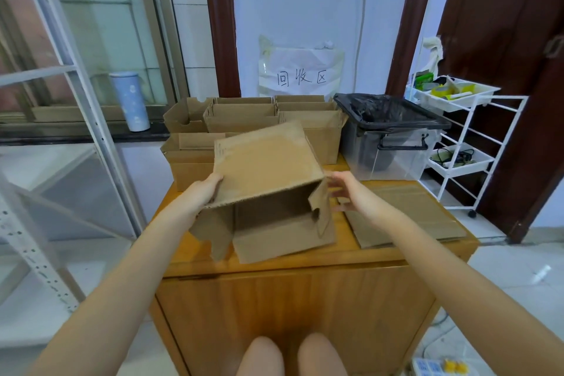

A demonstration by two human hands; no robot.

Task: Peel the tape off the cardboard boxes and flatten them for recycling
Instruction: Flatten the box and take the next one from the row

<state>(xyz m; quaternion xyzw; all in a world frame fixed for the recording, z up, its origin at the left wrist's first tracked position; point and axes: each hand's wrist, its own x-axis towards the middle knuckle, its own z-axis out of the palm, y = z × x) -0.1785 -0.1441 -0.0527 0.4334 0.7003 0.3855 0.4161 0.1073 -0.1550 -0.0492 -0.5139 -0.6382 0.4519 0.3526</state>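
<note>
Upper centre of the frame, on a crumpled white paper sheet (302, 70) taped to the wall: three handwritten black characters, 回收区. No other legible text: nothing readable on the tape rolls (442, 91) at upper right or on the blue bottle (129, 100) at left.

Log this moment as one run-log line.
step: flattening | open box: tilted over table | left hand: grips box edge | right hand: at side flap | flattened cardboard: right
</note>
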